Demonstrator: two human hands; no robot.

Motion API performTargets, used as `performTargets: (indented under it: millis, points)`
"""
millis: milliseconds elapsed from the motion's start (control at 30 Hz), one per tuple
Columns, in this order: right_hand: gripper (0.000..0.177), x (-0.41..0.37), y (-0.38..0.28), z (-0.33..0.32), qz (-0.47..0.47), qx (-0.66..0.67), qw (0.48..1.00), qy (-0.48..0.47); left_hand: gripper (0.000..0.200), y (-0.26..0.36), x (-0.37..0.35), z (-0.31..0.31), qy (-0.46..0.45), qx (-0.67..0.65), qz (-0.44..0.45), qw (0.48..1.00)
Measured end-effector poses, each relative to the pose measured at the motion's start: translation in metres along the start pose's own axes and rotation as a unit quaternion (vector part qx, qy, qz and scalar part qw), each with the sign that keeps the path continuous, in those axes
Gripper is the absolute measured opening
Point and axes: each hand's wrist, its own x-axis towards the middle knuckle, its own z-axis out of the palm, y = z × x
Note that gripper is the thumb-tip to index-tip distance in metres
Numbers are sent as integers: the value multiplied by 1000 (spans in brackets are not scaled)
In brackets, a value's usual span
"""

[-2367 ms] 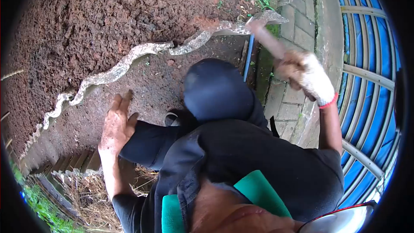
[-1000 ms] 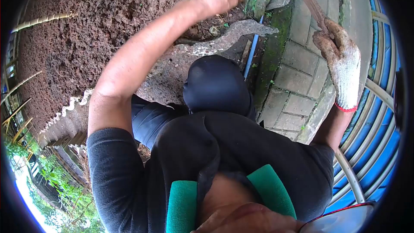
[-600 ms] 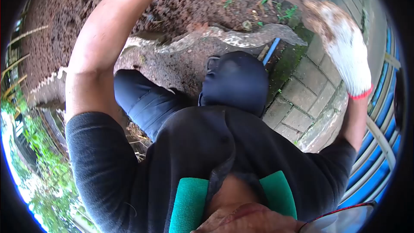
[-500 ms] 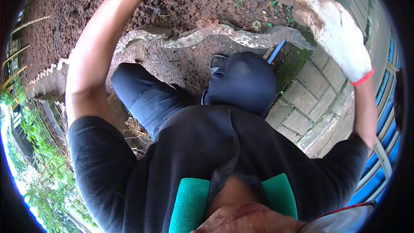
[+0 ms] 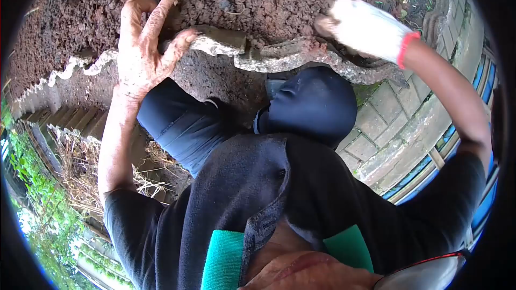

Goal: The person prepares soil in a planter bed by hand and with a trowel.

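My left hand (image 5: 142, 48) is bare and smeared with soil. Its fingers are spread over the dark, crumbly soil (image 5: 269, 5), and the thumb reaches the wavy, tile-like edging (image 5: 220, 40) along the bed. My right hand (image 5: 368, 29) wears a white knitted glove with a red cuff and brown-stained fingers. It is closed low over the soil, just beyond the right part of the edging. Whatever it may hold is hidden and blurred.
My bent knees (image 5: 314, 99) are close behind the edging. Paving blocks (image 5: 379, 113) lie at the right, beside blue and grey bars (image 5: 430, 166). Dry straw (image 5: 83, 166) and green plants (image 5: 40, 182) are at the left.
My left hand has come down into view from beyond the top edge, onto the edging. My gloved right hand has moved left; the long brown strip beside it no longer shows.
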Motion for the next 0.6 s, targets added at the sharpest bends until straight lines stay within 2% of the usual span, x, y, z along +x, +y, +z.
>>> performTargets:
  millis: [33,100,167,200,300,367,400,433,467,500,567,600]
  points:
    - [42,15,20,17,-172,-85,970,151,63,1,3,1,27,-20,-3,999]
    - [42,21,12,7,-157,-111,975,110,62,-1,2,-1,19,-1,0,1000]
    - [45,15,11,-4,-160,-138,969,125,45,9,8,-3,51,52,30,997]
    - [46,9,15,-8,-153,-150,968,128,42,27,15,-5,28,-12,40,999]
    - [35,-25,27,-34,-147,96,974,140,40,85,34,12,-38,-205,102,973]
    - [30,-36,82,-39,-177,-88,953,231,38,116,61,26,-77,-206,74,973]
    - [30,-40,117,-43,-190,-179,926,272,37,124,68,41,-98,-207,44,972]
    - [30,-43,115,-51,-201,-269,890,309,36,126,75,54,-118,-210,14,970]
    - [30,-50,111,-62,-53,-290,932,209,32,121,80,61,-249,-243,6,938]
    - [30,-57,76,-74,95,-300,944,99,31,117,80,64,-220,-275,15,936]
    - [37,-36,21,-65,175,-237,954,54,30,106,72,70,-164,-335,25,928]
    - [40,-17,10,-58,142,-212,967,25,29,101,71,60,-198,-346,13,917]
